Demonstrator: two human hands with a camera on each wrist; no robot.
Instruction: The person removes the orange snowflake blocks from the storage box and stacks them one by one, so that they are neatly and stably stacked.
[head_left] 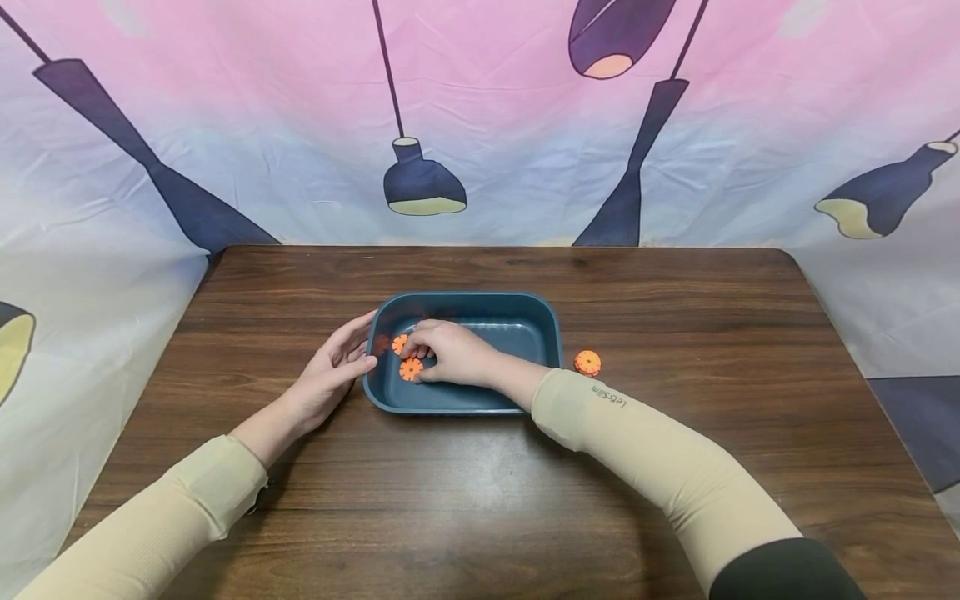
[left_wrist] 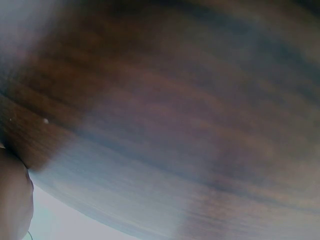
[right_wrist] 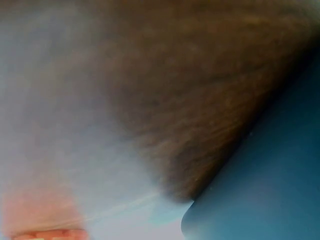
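A dark blue rectangular bin [head_left: 465, 410] with rounded corners stands on the wooden table. Inside its left end are orange notched discs: a lower one [head_left: 411, 369] and, just behind it, an upper one [head_left: 400, 343]. My right hand [head_left: 453, 354] reaches into the bin from the right, thumb and forefinger at opposite edges of the lower disc, pinching it. Outside the bin, my left hand [head_left: 330, 375] rests against its left end, fingers extended along the wall and thumb at the rim. The left wrist view shows mostly blurred tabletop, with skin [left_wrist: 15, 195] at the lower left corner.
A small stack of orange discs [head_left: 588, 362] sits on the table [head_left: 450, 492] just right of the bin, close beside the right sleeve [head_left: 637, 442]. Behind the table hangs a cloth [head_left: 300, 150] printed with lamps. The bin's outer wall [right_wrist: 265, 175] fills the right wrist view's lower right.
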